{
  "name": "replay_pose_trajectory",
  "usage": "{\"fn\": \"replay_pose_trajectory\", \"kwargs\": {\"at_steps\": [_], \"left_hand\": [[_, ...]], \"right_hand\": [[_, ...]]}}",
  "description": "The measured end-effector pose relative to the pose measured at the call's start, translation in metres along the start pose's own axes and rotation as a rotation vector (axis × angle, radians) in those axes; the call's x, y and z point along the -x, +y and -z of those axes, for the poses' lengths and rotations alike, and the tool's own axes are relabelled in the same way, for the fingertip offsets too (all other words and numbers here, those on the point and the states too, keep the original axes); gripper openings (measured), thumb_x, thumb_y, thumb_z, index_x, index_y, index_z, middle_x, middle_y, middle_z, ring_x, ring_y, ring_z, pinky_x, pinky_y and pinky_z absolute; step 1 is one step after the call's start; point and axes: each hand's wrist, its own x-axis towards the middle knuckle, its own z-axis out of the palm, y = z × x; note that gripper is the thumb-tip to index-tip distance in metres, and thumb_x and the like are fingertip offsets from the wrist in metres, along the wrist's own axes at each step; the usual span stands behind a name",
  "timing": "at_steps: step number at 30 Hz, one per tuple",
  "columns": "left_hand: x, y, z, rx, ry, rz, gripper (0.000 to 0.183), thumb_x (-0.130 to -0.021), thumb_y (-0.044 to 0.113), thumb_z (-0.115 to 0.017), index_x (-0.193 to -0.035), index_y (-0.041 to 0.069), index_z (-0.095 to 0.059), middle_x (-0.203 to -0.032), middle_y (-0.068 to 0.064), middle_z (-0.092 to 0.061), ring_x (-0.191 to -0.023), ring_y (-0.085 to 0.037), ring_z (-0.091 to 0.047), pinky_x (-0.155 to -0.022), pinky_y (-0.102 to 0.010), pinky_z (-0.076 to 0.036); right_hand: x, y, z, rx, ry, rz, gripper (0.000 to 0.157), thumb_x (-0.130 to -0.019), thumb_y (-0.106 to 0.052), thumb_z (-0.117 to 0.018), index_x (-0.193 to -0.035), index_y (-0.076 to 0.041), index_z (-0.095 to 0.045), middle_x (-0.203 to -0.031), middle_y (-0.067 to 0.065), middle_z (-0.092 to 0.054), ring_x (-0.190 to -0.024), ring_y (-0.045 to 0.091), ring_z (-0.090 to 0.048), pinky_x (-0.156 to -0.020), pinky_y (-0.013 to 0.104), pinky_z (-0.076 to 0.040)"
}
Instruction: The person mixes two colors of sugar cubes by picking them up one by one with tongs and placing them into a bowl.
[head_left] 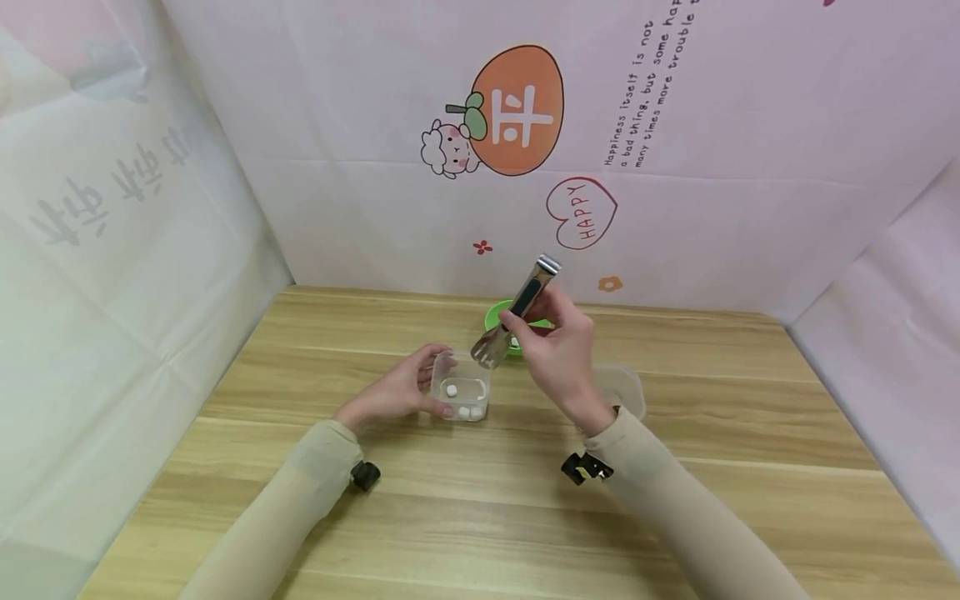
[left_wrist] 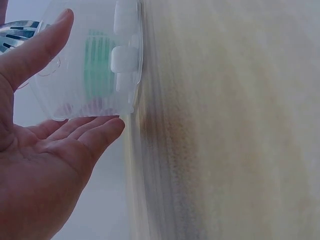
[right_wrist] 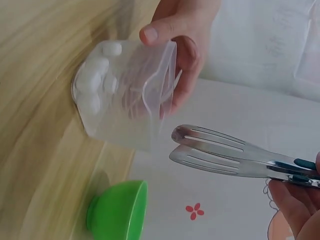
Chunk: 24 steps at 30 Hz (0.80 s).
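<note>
A clear plastic tub [head_left: 459, 367] stands on the table, holding several small white rounded pieces [right_wrist: 90, 82] at its bottom. My left hand [head_left: 401, 387] grips the tub from the left, thumb on the near side and fingers on the far side. With thumb and fingers my right hand [head_left: 562, 350] holds metal tongs [head_left: 529, 292], slanting down toward the tub's rim. In the right wrist view the slotted tips of the tongs lie close together, nothing between them. A green bowl [head_left: 493, 317] sits behind the tongs, partly hidden by the right hand; a white piece shows in it.
Another clear plastic container [head_left: 626, 387] lies under the right wrist, mostly hidden by the forearm. A printed white sheet [head_left: 375, 225] hangs behind the wooden table [head_left: 450, 517], and similar sheets flank both sides.
</note>
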Motion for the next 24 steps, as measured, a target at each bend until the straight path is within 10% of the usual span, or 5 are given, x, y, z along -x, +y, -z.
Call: {"fn": "replay_pose_trajectory", "kwargs": {"at_steps": [24], "left_hand": [[0.000, 0.001, -0.001, 0.005, 0.012, 0.017, 0.097, -0.081, 0.002, -0.091, -0.159, 0.011, -0.035, -0.159, -0.013, -0.046, -0.150, -0.033, -0.039, -0.124, -0.047, -0.032]], "right_hand": [[0.028, 0.026, -0.046, 0.014, -0.170, -0.145, 0.020, -0.091, -0.003, -0.083, -0.103, -0.007, -0.067, -0.086, 0.003, -0.071, -0.074, 0.018, -0.068, -0.064, 0.040, -0.064]]}}
